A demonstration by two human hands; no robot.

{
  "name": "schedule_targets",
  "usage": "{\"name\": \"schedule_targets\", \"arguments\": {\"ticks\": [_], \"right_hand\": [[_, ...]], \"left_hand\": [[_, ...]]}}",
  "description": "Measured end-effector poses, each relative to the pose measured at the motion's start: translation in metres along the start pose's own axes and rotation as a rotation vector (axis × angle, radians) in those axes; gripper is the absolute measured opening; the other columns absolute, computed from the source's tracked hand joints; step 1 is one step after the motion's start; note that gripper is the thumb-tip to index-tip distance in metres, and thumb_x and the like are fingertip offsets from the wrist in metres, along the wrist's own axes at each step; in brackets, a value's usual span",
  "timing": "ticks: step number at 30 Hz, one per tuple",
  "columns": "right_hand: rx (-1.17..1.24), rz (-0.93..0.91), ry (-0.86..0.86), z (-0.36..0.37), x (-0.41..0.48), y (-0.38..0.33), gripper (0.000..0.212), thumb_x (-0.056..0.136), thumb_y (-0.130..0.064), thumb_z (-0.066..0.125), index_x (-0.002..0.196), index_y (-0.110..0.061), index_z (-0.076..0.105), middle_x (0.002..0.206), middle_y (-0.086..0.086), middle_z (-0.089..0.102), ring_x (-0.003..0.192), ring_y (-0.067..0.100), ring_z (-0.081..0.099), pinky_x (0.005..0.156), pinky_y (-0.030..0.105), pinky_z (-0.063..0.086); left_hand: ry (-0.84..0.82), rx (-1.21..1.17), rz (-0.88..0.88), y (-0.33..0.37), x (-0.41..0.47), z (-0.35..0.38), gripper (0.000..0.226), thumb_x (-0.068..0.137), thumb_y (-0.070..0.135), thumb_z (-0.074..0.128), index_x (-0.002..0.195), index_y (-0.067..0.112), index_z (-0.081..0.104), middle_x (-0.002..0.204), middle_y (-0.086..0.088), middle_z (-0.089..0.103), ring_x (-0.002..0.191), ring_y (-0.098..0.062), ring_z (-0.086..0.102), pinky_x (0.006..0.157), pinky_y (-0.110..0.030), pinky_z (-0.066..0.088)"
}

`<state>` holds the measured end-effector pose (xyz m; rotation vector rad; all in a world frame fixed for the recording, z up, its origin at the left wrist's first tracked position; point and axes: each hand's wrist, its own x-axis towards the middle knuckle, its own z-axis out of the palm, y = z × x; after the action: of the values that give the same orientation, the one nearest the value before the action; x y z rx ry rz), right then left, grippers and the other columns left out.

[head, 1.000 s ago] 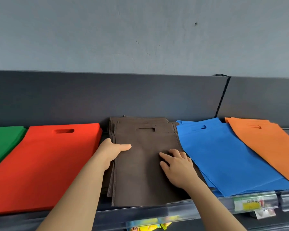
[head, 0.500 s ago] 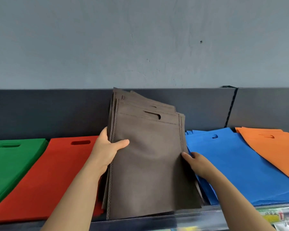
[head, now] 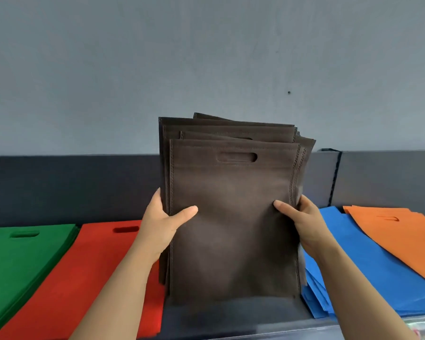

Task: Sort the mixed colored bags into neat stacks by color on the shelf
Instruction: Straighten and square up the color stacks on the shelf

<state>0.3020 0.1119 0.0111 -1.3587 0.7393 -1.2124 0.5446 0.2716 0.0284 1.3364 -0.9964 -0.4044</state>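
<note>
A stack of brown bags (head: 233,217) stands upright on its bottom edge on the dark shelf (head: 231,315), handle cut-outs at the top, the bags' top edges uneven. My left hand (head: 162,224) grips the stack's left edge, thumb across the front. My right hand (head: 302,222) grips the right edge the same way. Flat on the shelf lie a green stack (head: 17,261) at far left, a red stack (head: 84,278) beside it, a blue stack (head: 368,271) right of the brown bags, and an orange stack (head: 402,234) overlapping the blue one.
A dark back panel (head: 71,187) runs behind the shelf, with a grey wall (head: 206,57) above it. The shelf's clear front rail (head: 353,332) with a price label runs along the bottom right.
Both hands moved from resting on the flat brown stack to gripping its sides, and tipped it up from lying flat to standing upright on the shelf.
</note>
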Motion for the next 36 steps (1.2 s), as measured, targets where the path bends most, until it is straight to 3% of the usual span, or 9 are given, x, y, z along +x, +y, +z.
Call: {"name": "schedule_targets", "arguments": {"ticks": [3,7,12,14,18,25,28,33,36], "right_hand": [[-0.064,-0.045,0.02,0.001,-0.004,-0.006,0.037,0.082,-0.024,0.071,0.116,-0.017,0.059,0.109,-0.003,0.069,0.099,0.015,0.066,0.084,0.031,0.053],[-0.113,-0.092,0.066,0.012,-0.016,-0.001,0.045,0.084,-0.031,0.069,0.123,-0.025,0.048,0.112,-0.014,0.061,0.1,0.006,0.06,0.078,0.023,0.051],[-0.214,-0.131,0.14,0.011,-0.021,-0.004,0.031,0.09,-0.032,0.061,0.115,-0.021,0.049,0.113,-0.006,0.061,0.098,0.007,0.059,0.077,0.025,0.049],[-0.229,-0.172,0.159,0.013,-0.024,-0.007,0.026,0.091,-0.032,0.059,0.112,-0.02,0.05,0.111,-0.005,0.062,0.097,0.008,0.06,0.074,0.023,0.049],[-0.173,-0.264,0.111,0.012,-0.025,-0.025,0.035,0.09,-0.031,0.06,0.121,-0.024,0.047,0.112,-0.013,0.061,0.101,0.004,0.06,0.076,0.018,0.049],[-0.128,-0.253,0.04,0.015,-0.028,-0.016,0.054,0.091,-0.023,0.061,0.137,-0.026,0.034,0.125,-0.014,0.053,0.114,0.0,0.052,0.091,0.02,0.044],[-0.16,-0.261,0.055,0.016,-0.027,-0.018,0.054,0.092,-0.02,0.059,0.137,-0.027,0.032,0.125,-0.014,0.051,0.114,0.003,0.051,0.095,0.025,0.042],[-0.277,-0.297,0.091,0.016,-0.026,-0.023,0.052,0.09,-0.009,0.058,0.132,-0.026,0.032,0.118,-0.014,0.051,0.106,0.004,0.051,0.091,0.025,0.042],[-0.246,-0.3,0.075,0.011,-0.026,-0.025,0.043,0.09,-0.009,0.06,0.123,-0.026,0.039,0.113,-0.016,0.055,0.104,-0.001,0.054,0.088,0.023,0.046]], "left_hand": [[0.09,0.186,0.066,0.006,0.004,0.005,0.051,0.08,0.027,0.074,0.122,0.025,0.044,0.109,0.016,0.06,0.1,-0.005,0.058,0.083,-0.024,0.044],[0.02,0.29,0.112,0.002,-0.002,0.02,0.051,0.093,0.029,0.059,0.135,0.018,0.032,0.116,0.011,0.052,0.103,-0.007,0.053,0.08,-0.018,0.039],[0.08,0.354,0.181,0.003,-0.004,0.024,0.041,0.098,0.026,0.048,0.135,0.015,0.035,0.112,0.011,0.051,0.098,-0.007,0.052,0.082,-0.02,0.039],[0.11,0.334,0.221,0.005,-0.007,0.027,0.036,0.098,0.025,0.049,0.13,0.015,0.039,0.108,0.012,0.054,0.098,-0.006,0.056,0.082,-0.019,0.041],[0.183,0.232,0.268,0.014,-0.004,0.023,0.027,0.096,0.024,0.052,0.121,0.021,0.041,0.099,0.021,0.054,0.087,0.013,0.054,0.068,-0.002,0.041],[0.071,0.21,0.218,0.006,-0.004,0.025,0.046,0.094,0.028,0.054,0.136,0.017,0.038,0.119,0.011,0.057,0.104,0.0,0.054,0.083,-0.007,0.036],[0.08,0.228,0.231,0.008,-0.003,0.024,0.042,0.095,0.028,0.054,0.132,0.017,0.04,0.116,0.011,0.057,0.099,0.002,0.054,0.083,-0.009,0.038],[0.124,0.265,0.254,0.01,-0.003,0.026,0.032,0.096,0.025,0.053,0.123,0.014,0.043,0.1,0.018,0.054,0.087,0.009,0.053,0.067,0.002,0.04],[0.107,0.183,0.222,0.016,-0.005,0.026,0.035,0.093,0.028,0.058,0.122,0.021,0.042,0.102,0.022,0.055,0.095,0.003,0.057,0.075,-0.006,0.043]]}}
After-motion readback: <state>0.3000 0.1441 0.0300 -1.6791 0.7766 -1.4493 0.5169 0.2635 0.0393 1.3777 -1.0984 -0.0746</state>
